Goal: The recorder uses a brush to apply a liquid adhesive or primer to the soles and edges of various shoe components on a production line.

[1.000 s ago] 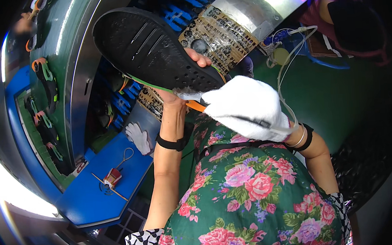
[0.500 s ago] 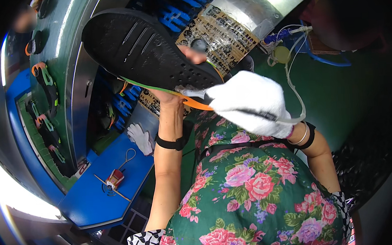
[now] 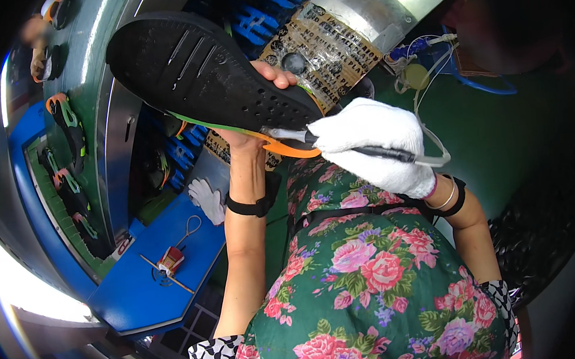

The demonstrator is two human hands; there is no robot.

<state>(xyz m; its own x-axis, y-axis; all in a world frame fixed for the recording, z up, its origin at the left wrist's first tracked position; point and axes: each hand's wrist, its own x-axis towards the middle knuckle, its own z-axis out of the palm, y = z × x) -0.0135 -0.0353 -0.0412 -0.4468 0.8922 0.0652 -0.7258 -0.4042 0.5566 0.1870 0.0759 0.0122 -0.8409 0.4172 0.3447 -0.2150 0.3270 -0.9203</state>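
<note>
My bare left hand (image 3: 237,138) grips a black shoe (image 3: 192,73) from beneath. The shoe is held with its bottom facing up, showing slots at one end and small round holes at the other. Green and orange material (image 3: 290,150) edges its near side. My fingers show at the far edge. In a white glove, my right hand (image 3: 372,145) is closed round a dark-handled brush (image 3: 289,134) with a clear tube running from it. The brush's pale tip touches the shoe's near edge beside the round holes.
Several shoe parts (image 3: 67,124) lie on the green conveyor at left. On the blue table (image 3: 143,290) are a pale glove (image 3: 206,201) and a small red container (image 3: 170,260) with a stick across it. Taped cardboard (image 3: 332,48) covers a metal surface beyond the shoe. Another person's hand (image 3: 38,56) is at upper left.
The shoe has shifted slightly left. My gloved hand has turned a little, showing more of the brush handle, and the brush tip has moved a little along the edge. The other person's hand has come lower.
</note>
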